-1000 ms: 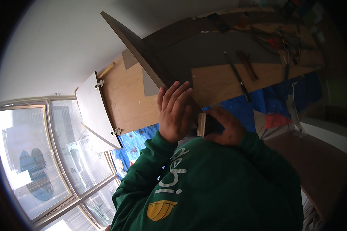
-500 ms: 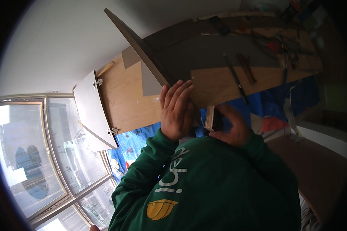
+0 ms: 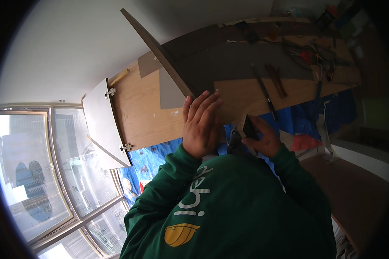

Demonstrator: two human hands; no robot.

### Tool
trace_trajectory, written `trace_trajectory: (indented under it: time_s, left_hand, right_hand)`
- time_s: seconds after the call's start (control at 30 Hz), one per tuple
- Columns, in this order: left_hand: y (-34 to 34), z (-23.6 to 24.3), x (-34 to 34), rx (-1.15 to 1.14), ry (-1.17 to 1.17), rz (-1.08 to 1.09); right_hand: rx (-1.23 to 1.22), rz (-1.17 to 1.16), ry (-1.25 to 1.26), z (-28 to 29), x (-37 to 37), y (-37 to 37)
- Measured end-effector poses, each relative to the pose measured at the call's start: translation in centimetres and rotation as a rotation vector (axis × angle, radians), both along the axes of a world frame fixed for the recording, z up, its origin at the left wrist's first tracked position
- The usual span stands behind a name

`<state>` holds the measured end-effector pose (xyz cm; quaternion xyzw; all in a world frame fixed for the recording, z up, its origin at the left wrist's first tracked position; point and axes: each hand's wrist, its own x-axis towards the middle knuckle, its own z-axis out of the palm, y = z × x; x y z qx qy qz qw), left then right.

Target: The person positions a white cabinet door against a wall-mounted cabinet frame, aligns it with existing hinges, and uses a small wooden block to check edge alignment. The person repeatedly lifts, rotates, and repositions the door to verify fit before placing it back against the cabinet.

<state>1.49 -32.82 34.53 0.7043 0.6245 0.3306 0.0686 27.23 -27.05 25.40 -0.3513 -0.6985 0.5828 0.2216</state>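
Observation:
A dark board (image 3: 155,49) stands on its edge across the workbench, its narrow side slanting away from me to the upper left. My left hand (image 3: 202,125) is at its near end, the fingers bent over the corner and the thumb hidden. To the right, close to my body, my right hand (image 3: 266,137) grips a small block (image 3: 249,129) with a dark face and a layered wood edge. The block is tilted and apart from the board.
On the plywood bench top (image 3: 138,108) lie a long dark rod-like tool (image 3: 263,90), reddish-brown pliers-like tool (image 3: 276,80) and several cluttered tools at the far right. A white hinged door panel (image 3: 106,125) is at the left. Blue sheeting (image 3: 153,157) hangs below.
My right hand has turned the block, so its dark face shows more and its layered edge less. The left hand and board have shifted only slightly to the right.

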Motion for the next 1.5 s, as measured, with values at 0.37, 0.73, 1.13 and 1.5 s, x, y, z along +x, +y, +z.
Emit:
trace_trajectory:
  time_s: [0.37, 0.73, 1.13, 1.5]
  left_hand:
    - [0.8, -0.2, 0.5, 0.002, 0.010, -0.007]
    - [2.0, -0.7, 1.8, 0.051, -0.047, 0.006]
    - [2.6, -0.9, 2.5, 0.069, -0.091, 0.002]
    - [-0.2, -1.0, 0.4, 0.061, 0.041, 0.065]
  right_hand:
    - [0.101, 0.216, 0.177, 5.9, -0.8, -0.4]
    - [-0.019, 0.218, 0.290, 6.4, -1.7, 0.7]
    - [0.067, 0.090, 0.203, 6.3, -1.3, 0.2]
    - [0.179, -0.031, -0.129, -5.6, 3.4, 1.0]
